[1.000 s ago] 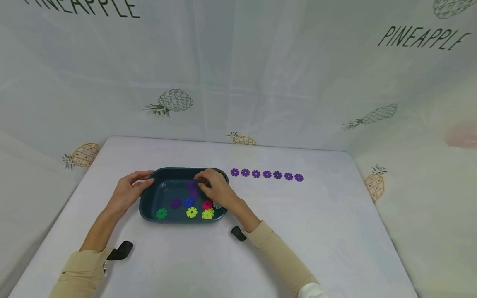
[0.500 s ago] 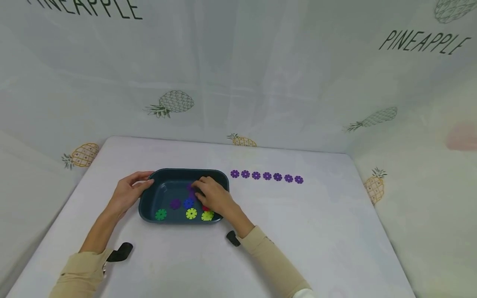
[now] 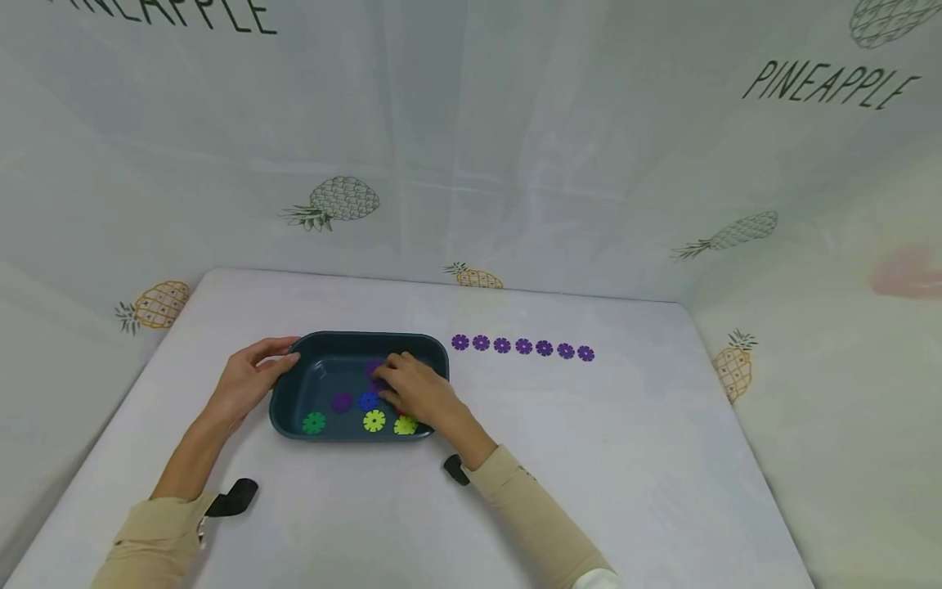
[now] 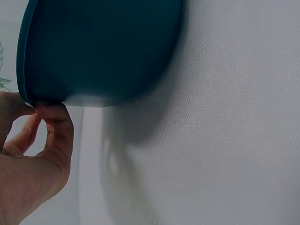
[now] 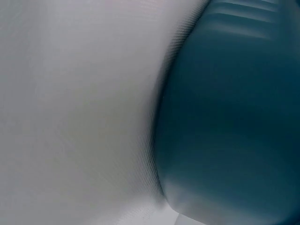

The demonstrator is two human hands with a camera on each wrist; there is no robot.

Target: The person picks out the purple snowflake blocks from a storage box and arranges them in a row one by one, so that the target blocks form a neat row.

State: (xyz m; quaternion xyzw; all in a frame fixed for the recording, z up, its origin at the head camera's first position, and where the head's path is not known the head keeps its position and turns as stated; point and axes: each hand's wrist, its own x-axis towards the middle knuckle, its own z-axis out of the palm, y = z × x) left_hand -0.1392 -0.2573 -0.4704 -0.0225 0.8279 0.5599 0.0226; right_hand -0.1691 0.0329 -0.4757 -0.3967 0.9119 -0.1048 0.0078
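A dark teal tray (image 3: pixel 316 384) rests on the white table, holding several flat notched flower-shaped discs. My left hand (image 3: pixel 253 380) pinches the tray's left rim between thumb and fingers, which the left wrist view shows close up at the tray's corner (image 4: pixel 103 56). Inside the tray my right hand (image 3: pixel 419 393) reaches down with bent fingers, its fingertips at the purple discs (image 3: pixel 373 368); I cannot tell whether they grip one. Near those fingers lie a blue disc (image 3: pixel 369 401) and another purple disc (image 3: pixel 342 402). The right wrist view shows only the tray's outer wall (image 5: pixel 225 117) and table.
Beyond the tray's right end, several purple discs (image 3: pixel 523 347) form a straight row. Yellow discs (image 3: pixel 374 420) and a green disc (image 3: pixel 314 423) lie along the tray's near side. A pineapple-print curtain (image 3: pixel 574 164) hangs behind the table.
My right hand has moved lower into the tray, its fingertips coming onto the purple discs. It now covers most of the red disc and hides the pale one. My left hand stays on the rim.
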